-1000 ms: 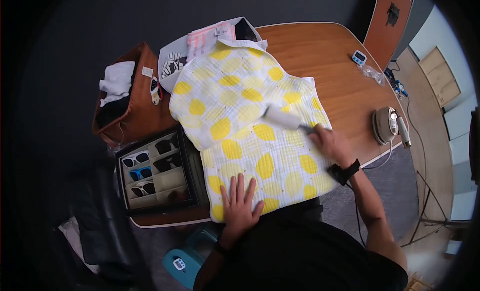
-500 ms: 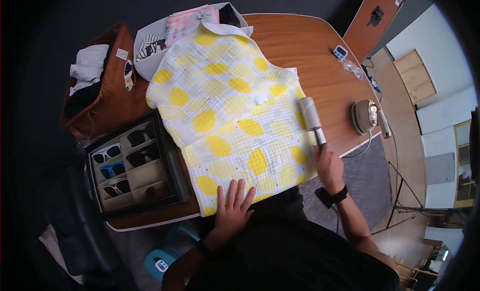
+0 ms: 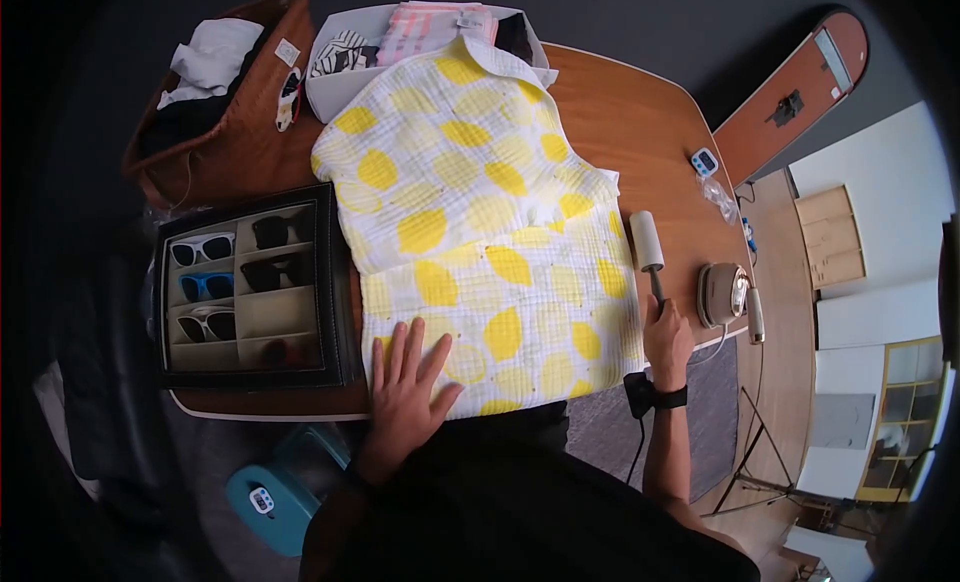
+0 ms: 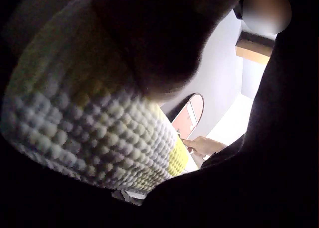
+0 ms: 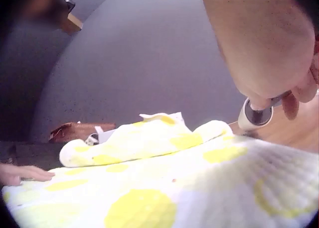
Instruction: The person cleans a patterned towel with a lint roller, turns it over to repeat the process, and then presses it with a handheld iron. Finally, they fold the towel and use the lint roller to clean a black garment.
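Observation:
A white cloth (image 3: 455, 252) with yellow lemon prints, its far part folded over in layers, covers the middle of the wooden table (image 3: 625, 112). My left hand (image 3: 408, 387) rests on its near left corner with fingers spread. In my right hand (image 3: 668, 342) I grip the handle of a lint roller (image 3: 647, 240). The roller's white head is just beyond the cloth's right edge, over the table. In the right wrist view the roller head (image 5: 255, 113) appears end-on, beyond the bumpy fabric. The left wrist view is dark, with quilted cloth (image 4: 109, 133) close up.
Left of the cloth stands a sunglasses case (image 3: 245, 292). Behind it are a brown basket (image 3: 225, 132) and a white box (image 3: 345, 87) of folded fabrics, overlapped by the cloth. At right are a beige steamer-like appliance (image 3: 722, 294), a small timer (image 3: 704, 162) and crumpled plastic (image 3: 716, 199).
The lint roller has swept from the middle of the cloth rightward to past its right edge, my right hand still gripping it. My left hand stays on the near left corner. The head view has shifted.

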